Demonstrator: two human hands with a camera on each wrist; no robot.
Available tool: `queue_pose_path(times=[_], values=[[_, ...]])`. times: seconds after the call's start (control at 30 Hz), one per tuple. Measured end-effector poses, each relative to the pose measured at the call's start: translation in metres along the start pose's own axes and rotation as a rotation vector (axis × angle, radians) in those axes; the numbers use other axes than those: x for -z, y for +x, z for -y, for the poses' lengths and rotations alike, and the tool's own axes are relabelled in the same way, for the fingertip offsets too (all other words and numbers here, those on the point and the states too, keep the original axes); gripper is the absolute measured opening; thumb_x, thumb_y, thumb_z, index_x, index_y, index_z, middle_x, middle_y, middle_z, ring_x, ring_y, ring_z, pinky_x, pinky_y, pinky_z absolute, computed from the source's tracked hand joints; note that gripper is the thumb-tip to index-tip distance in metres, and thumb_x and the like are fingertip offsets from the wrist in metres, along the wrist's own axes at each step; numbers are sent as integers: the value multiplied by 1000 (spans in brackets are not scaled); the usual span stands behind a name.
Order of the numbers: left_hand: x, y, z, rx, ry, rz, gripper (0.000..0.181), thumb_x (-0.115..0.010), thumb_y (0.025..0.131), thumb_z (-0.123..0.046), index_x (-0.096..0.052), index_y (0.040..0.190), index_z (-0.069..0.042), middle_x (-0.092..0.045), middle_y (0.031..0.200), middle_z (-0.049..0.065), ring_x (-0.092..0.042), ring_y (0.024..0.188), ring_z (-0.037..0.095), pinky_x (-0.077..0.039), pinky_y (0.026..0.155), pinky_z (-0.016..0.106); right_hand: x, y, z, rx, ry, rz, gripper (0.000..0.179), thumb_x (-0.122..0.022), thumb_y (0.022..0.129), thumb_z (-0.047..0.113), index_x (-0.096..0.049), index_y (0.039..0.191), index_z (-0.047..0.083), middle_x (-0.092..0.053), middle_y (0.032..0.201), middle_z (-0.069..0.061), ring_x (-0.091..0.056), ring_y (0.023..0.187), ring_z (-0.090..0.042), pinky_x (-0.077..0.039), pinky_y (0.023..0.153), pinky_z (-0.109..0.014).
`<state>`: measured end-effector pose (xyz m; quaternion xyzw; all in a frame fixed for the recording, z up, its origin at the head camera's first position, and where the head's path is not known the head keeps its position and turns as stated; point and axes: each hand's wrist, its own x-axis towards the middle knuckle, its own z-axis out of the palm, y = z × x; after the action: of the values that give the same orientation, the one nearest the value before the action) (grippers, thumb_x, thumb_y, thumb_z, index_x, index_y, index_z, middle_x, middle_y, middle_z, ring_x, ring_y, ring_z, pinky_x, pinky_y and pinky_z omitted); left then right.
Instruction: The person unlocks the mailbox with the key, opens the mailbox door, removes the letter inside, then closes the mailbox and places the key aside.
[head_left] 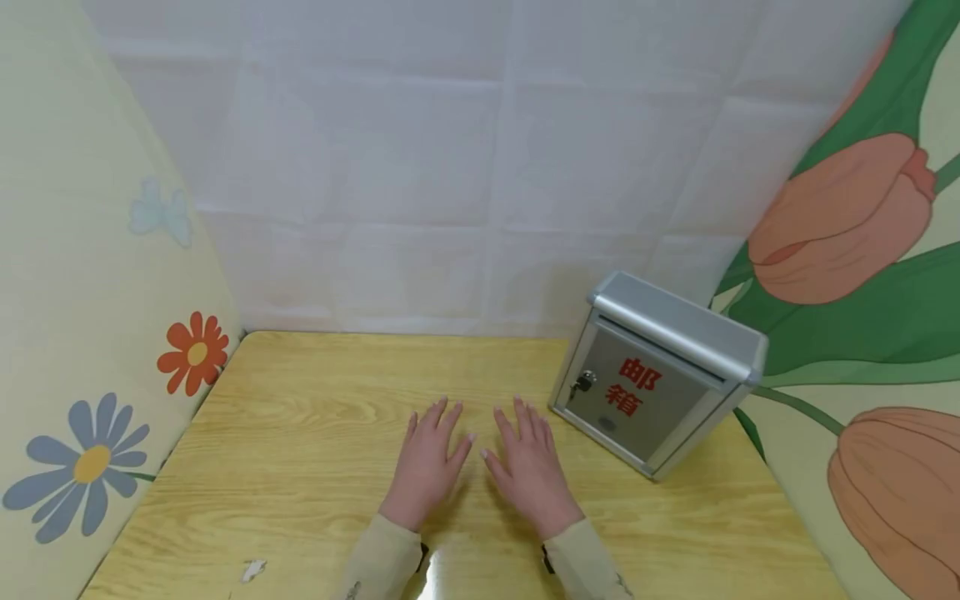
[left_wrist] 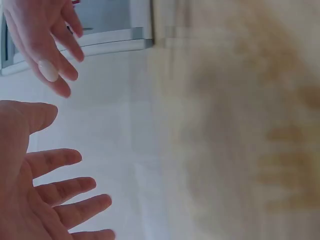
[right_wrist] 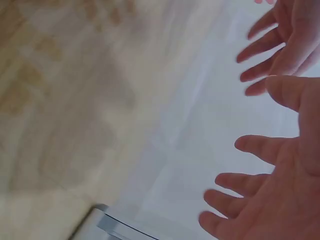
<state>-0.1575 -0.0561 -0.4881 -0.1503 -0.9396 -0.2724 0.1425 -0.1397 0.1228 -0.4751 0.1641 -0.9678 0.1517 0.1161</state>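
Note:
Side by side over the wooden table, both hands have their fingers extended and hold nothing. The left hand is left of the middle, its palm and spread fingers visible in the left wrist view. Close on its right is the right hand, with a small gap between the two thumbs. A silver metal mailbox with red characters stands upright to the right of the right hand, apart from it. Its door has a lock with a key in it. A narrow slot runs below the mailbox's rounded top.
The wood-grain table ends at a white cloth backdrop. Flower-printed cloths hang at both sides, with a tulip pattern near the mailbox. A small white patch marks the table's front left.

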Motion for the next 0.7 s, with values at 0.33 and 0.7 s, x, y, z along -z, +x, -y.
queue_pose_path(times=[0.33,0.7], values=[[8,52,-30,-49,-241,-94,43,-57,97,-32,-54,134,-9,-54,129,9,-55,115,25,-49,87,41,65,3,2,53,79,-267,43,-60,94,28,-58,129,2,-53,131,-18,-54,114,-35,-44,92,-52],[14,105,-72,-137,-318,-38,56,-46,100,-42,-37,148,-15,-41,145,7,-41,130,22,-35,104,39,132,3,-25,122,157,-699,40,-58,90,18,-60,121,-6,-54,127,-22,-52,113,-37,-39,95,-51]])
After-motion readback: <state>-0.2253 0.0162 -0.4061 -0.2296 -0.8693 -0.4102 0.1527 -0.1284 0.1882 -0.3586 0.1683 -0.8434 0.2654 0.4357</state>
